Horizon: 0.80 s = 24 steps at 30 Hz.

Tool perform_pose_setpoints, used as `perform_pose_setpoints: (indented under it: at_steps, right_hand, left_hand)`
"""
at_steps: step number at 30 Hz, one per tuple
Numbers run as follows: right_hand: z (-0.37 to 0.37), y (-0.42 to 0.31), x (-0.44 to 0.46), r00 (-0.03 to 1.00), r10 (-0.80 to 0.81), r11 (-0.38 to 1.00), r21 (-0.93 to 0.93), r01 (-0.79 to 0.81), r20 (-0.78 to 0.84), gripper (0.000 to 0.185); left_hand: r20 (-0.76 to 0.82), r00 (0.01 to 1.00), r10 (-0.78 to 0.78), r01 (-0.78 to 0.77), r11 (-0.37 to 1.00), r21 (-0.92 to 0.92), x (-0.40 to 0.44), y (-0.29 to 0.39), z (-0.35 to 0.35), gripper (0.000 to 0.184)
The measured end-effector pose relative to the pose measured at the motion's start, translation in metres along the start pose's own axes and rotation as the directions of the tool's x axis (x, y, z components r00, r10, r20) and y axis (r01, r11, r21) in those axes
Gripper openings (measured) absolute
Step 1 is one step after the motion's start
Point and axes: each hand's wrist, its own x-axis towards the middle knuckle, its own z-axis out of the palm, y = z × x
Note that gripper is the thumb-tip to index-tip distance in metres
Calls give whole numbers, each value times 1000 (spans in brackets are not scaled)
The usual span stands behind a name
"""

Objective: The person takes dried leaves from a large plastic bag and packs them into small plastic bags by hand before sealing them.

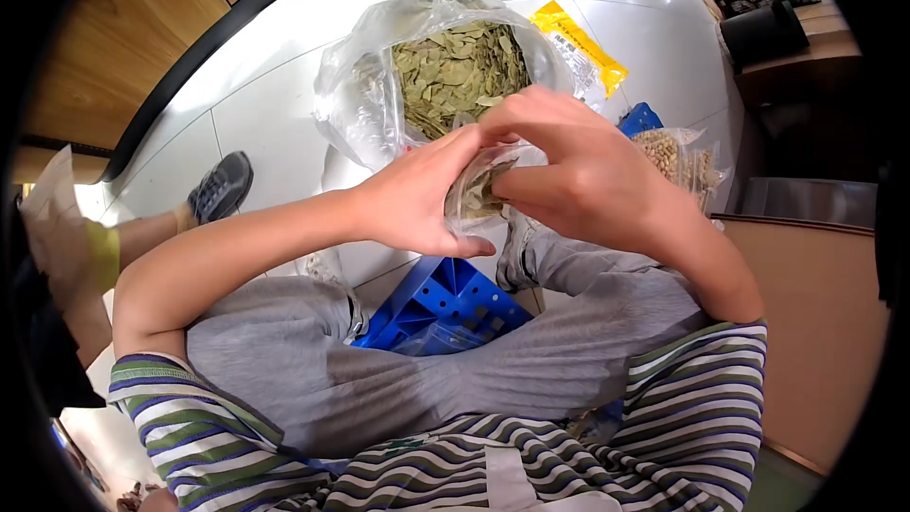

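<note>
My left hand (424,188) curves round a small clear plastic bag (464,201) with dried leaves in it, thumb on the near side. My right hand (580,166) is bent over the mouth of this bag, its curled fingers closed at the bag's edge. Its fingertips are partly hidden, so I cannot see whether leaves are between them. Just beyond both hands, a large clear plastic bag (355,95) stands open on the floor, holding a heap of dried green-brown leaves (460,71).
A yellow and white packet (583,47) lies right of the large bag. Bags of pale, round pieces (664,150) stand at the right. Between my legs is a blue plastic crate (441,299). Another person's shoe (221,188) is at left, and a brown box (806,322) at right.
</note>
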Motion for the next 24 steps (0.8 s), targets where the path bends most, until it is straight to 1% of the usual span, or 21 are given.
perform_pose_setpoints:
  at_steps: [1,2,5,8,10,11,13,14,16,17,20,23,24]
  right_hand:
    - [5,-1,0,998,-7,1000,4,7,-60,9]
    - [4,-1,0,998,-13,1000,12,14,-54,8]
    - [5,0,0,999,-36,999,21,37,-17,8]
    - [9,0,0,998,-47,999,-10,47,45,8]
    - [12,0,0,996,-41,999,-26,43,79,7]
    - [11,2,0,997,-40,999,32,39,58,7]
    - [8,5,-1,999,-39,987,154,35,22,7]
    - [5,5,-4,999,-26,980,201,16,47,6]
    - [-2,6,-9,995,-4,958,286,-25,99,7]
    - [-1,7,-8,994,-51,961,277,23,97,4]
    - [10,9,-6,990,-92,979,190,71,105,5]
    - [19,8,-5,984,-110,987,132,92,142,6]
    - [17,9,-5,984,-92,986,155,68,154,5]
  left_hand:
    - [-14,1000,15,-15,999,35,0,0,2,96]
    - [-27,999,31,-29,997,72,1,0,3,94]
    - [6,1000,-16,16,999,33,1,3,3,90]
    - [87,987,-133,143,983,-119,2,13,3,96]
    - [17,997,-73,74,992,-106,-2,12,9,90]
    - [-21,999,-45,43,994,-97,-3,11,11,87]
    - [33,995,-97,100,992,-79,-4,13,8,92]
    - [55,991,-124,127,990,-68,-5,13,7,94]
    - [-3,1000,-5,5,1000,-16,-2,12,9,87]
    - [-25,998,58,-58,998,13,-1,11,9,83]
    - [165,983,-80,97,990,-98,1,17,4,90]
    - [175,982,-72,97,985,-140,-2,12,9,89]
    - [167,984,-66,93,983,-157,-1,12,8,88]
